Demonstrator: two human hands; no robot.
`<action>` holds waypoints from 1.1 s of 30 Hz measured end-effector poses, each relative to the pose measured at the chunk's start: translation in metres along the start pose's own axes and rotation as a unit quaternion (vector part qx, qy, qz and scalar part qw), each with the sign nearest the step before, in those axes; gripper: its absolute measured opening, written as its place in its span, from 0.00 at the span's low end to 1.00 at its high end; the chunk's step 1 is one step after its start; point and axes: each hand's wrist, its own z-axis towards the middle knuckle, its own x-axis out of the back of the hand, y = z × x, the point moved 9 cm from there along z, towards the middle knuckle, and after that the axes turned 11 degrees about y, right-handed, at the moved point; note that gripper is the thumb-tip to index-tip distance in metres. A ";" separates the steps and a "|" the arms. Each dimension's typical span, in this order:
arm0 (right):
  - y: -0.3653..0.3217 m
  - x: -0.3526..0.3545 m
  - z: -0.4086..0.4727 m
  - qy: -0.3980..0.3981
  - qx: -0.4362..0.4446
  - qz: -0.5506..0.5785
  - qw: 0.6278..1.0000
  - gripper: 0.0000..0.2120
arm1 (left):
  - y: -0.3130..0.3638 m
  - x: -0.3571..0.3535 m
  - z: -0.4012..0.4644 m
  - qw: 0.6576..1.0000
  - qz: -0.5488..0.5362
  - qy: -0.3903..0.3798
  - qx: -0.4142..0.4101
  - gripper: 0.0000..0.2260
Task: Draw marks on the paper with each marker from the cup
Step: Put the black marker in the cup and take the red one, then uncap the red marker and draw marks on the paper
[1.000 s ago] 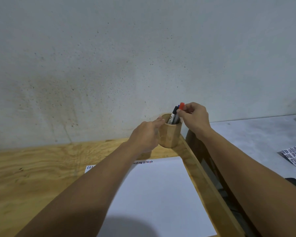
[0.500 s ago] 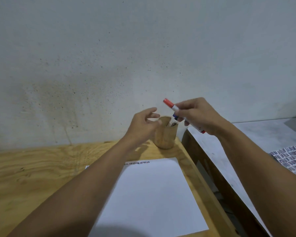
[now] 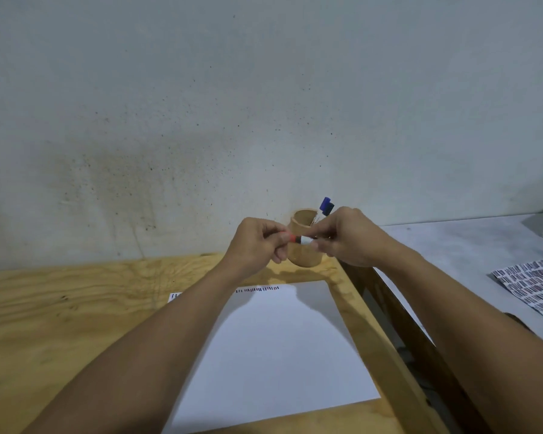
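Red marker (image 3: 300, 239) is hanging in the air btwn the two hands, just in front of the cup (image 3: 304, 242) and above the far edge of the paper (image 3: 276, 346). Its long axis is running roughly level, left-right across the view, w/ the red cap end pointing to the person's left & the white barrel going off to the right. Only a short stretch is showing; the rest is hidden inside the hands.

Left hand (image 3: 257, 245) is pinching the red cap w/ thumb & fingers curled in tight. Right hand (image 3: 347, 238) is closed around the barrel, fingertips pressing near the cap joint. Both hands are touching the marker, one per end, so neither is nearer. Judging from this, the step in hand is uncapping: a pull apart along that axis, left going left, right staying put.

Cup is sitting upright at the back of the wooden surface (image 3: 60, 324), near the wall (image 3: 264, 104), w/ a blue marker (image 3: 324, 207) and a darker one beside it leaning out to the right. Paper is lying flat below the hands, mostly blank, w/ a row of short marks (image 3: 257, 289) along its far edge.
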 end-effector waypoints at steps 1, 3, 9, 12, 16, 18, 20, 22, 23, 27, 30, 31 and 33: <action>0.002 0.002 -0.002 0.017 0.007 -0.025 1.000 0.09 | -0.008 0.006 0.001 1.000 0.013 0.004 0.014 0.07; 0.009 0.010 -0.006 0.054 0.000 -0.030 0.998 0.10 | -0.028 0.020 0.001 0.997 0.055 0.002 0.046 0.05; 0.027 -0.005 -0.020 0.027 -0.143 0.272 0.951 0.09 | -0.064 0.043 0.005 0.964 0.258 0.021 0.057 0.01; 0.031 -0.022 -0.026 0.021 -0.241 0.494 0.835 0.12 | -0.075 0.036 0.008 0.961 0.267 0.020 0.076 0.01; 0.036 -0.042 -0.030 0.034 -0.272 0.647 0.711 0.14 | -0.083 0.019 0.009 0.957 0.281 -0.012 0.068 0.03; 0.043 -0.049 -0.031 0.069 -0.268 0.632 0.724 0.09 | -0.091 0.016 0.010 0.956 0.283 -0.016 0.078 0.05; 0.049 -0.059 -0.034 0.098 -0.278 0.592 0.750 0.07 | -0.093 0.015 0.007 0.953 0.294 0.006 0.073 0.13; 0.055 -0.072 -0.036 0.109 -0.288 0.535 0.787 0.11 | -0.086 0.025 -0.003 0.940 0.325 0.090 0.048 0.22; 0.056 -0.078 -0.038 0.111 -0.289 0.508 0.804 0.12 | -0.077 0.030 -0.010 0.933 0.329 0.141 0.017 0.20; 0.049 -0.093 -0.041 0.122 -0.289 0.488 0.815 0.10 | -0.049 0.024 -0.043 0.909 0.338 0.193 -0.150 0.12; 0.044 -0.096 -0.044 0.135 -0.290 0.495 0.808 0.07 | -0.052 0.022 -0.057 0.900 0.345 0.189 -0.185 0.12; 0.045 -0.096 -0.045 0.140 -0.291 0.480 0.816 0.08 | -0.053 0.018 -0.059 0.904 0.340 0.171 -0.194 0.11; 0.045 -0.096 -0.045 0.146 -0.287 0.439 0.839 0.08 | -0.059 0.007 -0.061 0.917 0.327 0.110 -0.200 0.08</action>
